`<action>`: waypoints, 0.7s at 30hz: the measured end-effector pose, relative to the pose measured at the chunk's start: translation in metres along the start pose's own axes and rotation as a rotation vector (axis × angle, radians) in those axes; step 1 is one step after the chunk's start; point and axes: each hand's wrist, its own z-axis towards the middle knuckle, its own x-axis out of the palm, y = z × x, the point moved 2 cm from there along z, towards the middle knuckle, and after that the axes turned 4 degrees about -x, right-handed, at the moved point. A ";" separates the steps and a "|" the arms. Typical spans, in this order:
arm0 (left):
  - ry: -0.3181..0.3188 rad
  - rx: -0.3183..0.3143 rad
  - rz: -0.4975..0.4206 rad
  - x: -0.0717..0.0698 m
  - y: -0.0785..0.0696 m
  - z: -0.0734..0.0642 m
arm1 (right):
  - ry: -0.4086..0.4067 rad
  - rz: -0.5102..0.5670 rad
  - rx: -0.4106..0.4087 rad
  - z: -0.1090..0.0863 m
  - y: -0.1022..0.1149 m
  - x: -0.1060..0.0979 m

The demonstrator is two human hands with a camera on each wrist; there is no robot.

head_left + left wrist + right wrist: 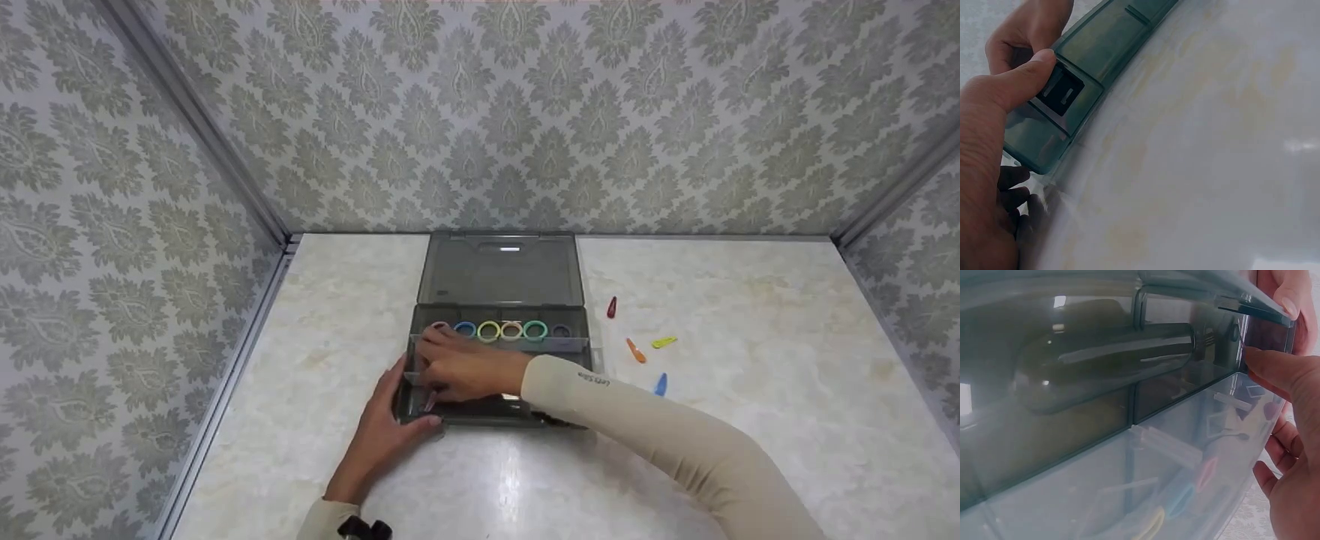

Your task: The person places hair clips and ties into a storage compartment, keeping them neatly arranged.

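A dark translucent storage box [491, 421] stands on the table with its lid [501, 270] folded back. My left hand [386, 427] grips its front left corner, the thumb [1036, 67] on the front wall near the black latch [1062, 90]. The right hand [465, 369] reaches across into the box's left end. Its thumb and finger pinch a small, thin pinkish-purple hair clip [430, 401] over the front left compartment, mostly hidden by the fingers. Behind that hand, several coloured hair ties, among them a yellow one [489, 331] and a green one [535, 331], stand in a row in a clear tray [1100, 495].
Right of the box lie a red hair clip [612, 307], an orange clip [636, 350], a yellow clip [664, 342] and a blue clip [661, 385], the blue one close to the right sleeve [645, 420]. Patterned wall panels [510, 112] enclose the table's back and sides.
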 end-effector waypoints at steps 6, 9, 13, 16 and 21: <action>0.018 -0.010 0.013 0.001 -0.001 -0.001 | -0.001 -0.052 -0.010 0.003 0.000 0.005; 0.016 -0.018 0.016 0.002 0.000 -0.001 | 0.013 -0.075 -0.012 0.003 -0.001 0.008; 0.007 -0.022 0.013 0.002 0.001 0.000 | 0.011 -0.071 -0.028 0.002 -0.001 0.007; 0.004 -0.016 0.017 0.002 0.002 0.000 | -0.007 -0.027 -0.038 -0.001 -0.002 0.003; 0.003 -0.024 0.024 0.000 0.001 -0.001 | -0.036 0.112 -0.014 -0.015 -0.007 -0.007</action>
